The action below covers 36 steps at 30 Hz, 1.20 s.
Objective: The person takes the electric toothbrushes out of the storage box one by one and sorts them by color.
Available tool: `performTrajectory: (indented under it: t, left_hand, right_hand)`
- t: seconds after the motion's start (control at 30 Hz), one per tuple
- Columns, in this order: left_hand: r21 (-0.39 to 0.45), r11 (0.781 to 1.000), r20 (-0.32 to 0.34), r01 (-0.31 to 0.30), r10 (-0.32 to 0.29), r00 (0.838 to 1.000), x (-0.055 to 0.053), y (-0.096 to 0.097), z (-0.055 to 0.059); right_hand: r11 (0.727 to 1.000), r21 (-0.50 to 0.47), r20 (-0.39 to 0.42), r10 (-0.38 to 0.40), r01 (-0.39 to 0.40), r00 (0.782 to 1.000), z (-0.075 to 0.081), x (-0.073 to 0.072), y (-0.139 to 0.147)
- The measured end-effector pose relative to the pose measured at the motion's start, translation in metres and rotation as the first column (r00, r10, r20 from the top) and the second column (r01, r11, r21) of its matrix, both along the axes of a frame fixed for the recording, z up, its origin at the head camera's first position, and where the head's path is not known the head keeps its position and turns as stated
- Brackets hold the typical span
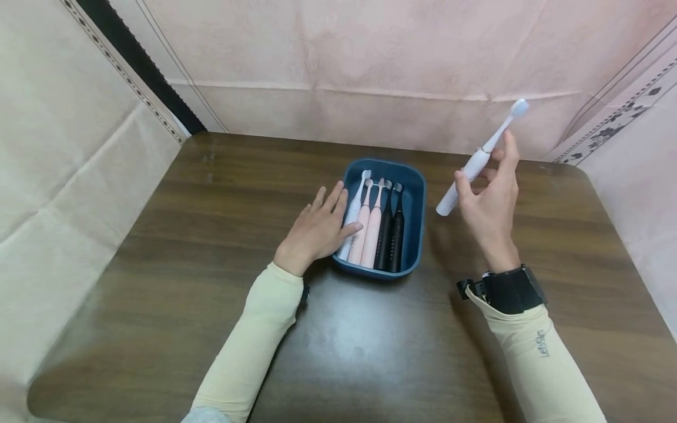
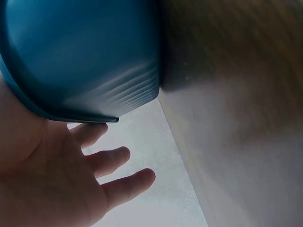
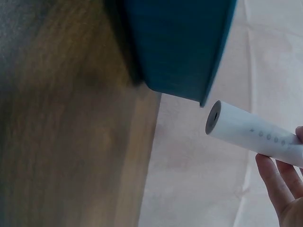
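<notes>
My right hand (image 1: 493, 202) pinches a white electric toothbrush (image 1: 478, 160) in the air to the right of a blue tray (image 1: 415, 258). Its pale brush head points up and away to the right; the right wrist view shows the base of its handle (image 3: 251, 130), with a row of small marks. Spread fingers of my left hand (image 1: 317, 226) lie along the tray's left rim, thumb reaching over the edge. Inside, side by side with heads toward the far end, are a white toothbrush (image 1: 355, 208), two pink toothbrushes (image 1: 374, 226) and two black toothbrushes (image 1: 396, 232).
The tray stands on a brown wooden table (image 1: 211, 294) with rounded corners. Behind the table's far edge hangs a pale pink cloth (image 1: 370, 59), with lighter cloth on both sides. A dark strip (image 1: 153, 70) runs down at the back left.
</notes>
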State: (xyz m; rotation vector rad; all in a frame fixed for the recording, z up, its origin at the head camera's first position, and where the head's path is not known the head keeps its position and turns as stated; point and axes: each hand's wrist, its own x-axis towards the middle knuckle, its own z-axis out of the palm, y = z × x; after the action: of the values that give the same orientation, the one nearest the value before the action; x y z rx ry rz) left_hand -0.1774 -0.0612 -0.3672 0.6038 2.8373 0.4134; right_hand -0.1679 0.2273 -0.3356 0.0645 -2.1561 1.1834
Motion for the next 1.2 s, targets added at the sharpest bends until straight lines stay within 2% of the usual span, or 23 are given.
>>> performTrajectory:
  t: [0.5,0.77,1.2]
  left_hand:
    - [-0.009,1.0,-0.001,-0.015,0.015,1.0,0.0,0.002,0.001]
    - [-0.01,1.0,-0.003,-0.014,0.014,1.0,0.0,0.002,0.001]
    - [0.015,1.0,0.011,-0.015,0.015,1.0,0.0,0.001,0.001]
  right_hand:
    - [0.998,0.065,0.052,-0.002,-0.002,0.999,-0.021,-0.01,-0.003]
    - [0.988,0.155,0.056,-0.018,0.009,0.998,-0.034,-0.014,-0.004]
    - [0.984,0.177,0.08,-0.025,0.011,0.996,-0.043,-0.016,-0.006]
